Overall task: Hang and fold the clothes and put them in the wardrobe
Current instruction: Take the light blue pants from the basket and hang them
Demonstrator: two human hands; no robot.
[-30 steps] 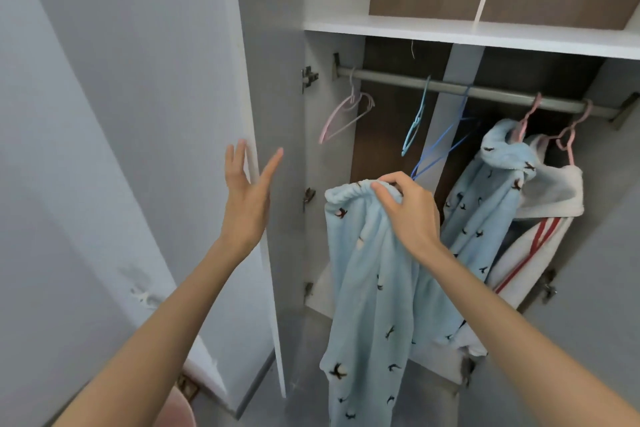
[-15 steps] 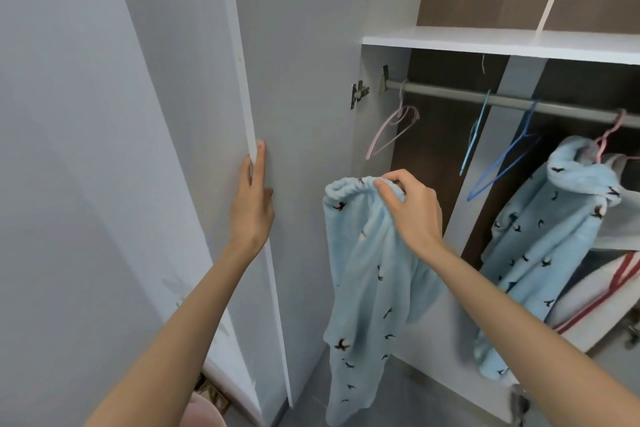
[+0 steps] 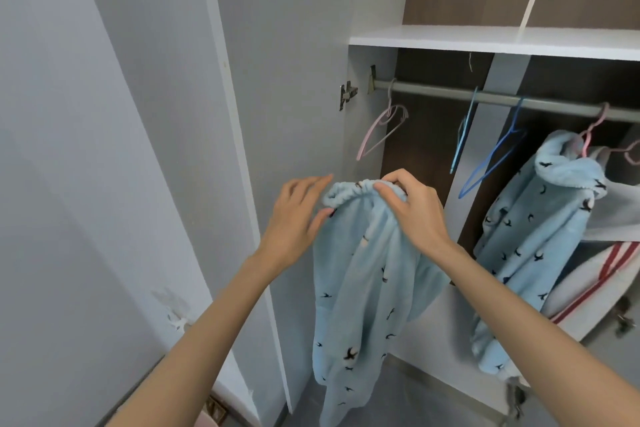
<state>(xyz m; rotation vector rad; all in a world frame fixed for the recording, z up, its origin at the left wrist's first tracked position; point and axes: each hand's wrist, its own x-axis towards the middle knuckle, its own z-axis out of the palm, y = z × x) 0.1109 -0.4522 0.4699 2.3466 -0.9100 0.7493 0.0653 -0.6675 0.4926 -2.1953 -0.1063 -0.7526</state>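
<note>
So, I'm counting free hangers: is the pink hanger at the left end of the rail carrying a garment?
No, the pink hanger hangs bare on the rail, with nothing draped on it.

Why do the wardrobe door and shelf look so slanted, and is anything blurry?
Head view: the wide-angle lens leans the door and tilts the shelf; light is soft and even, without glare; the back panel behind the rail looks darkest; the left hand looks slightly smeared, the blue trousers crisp.
</note>
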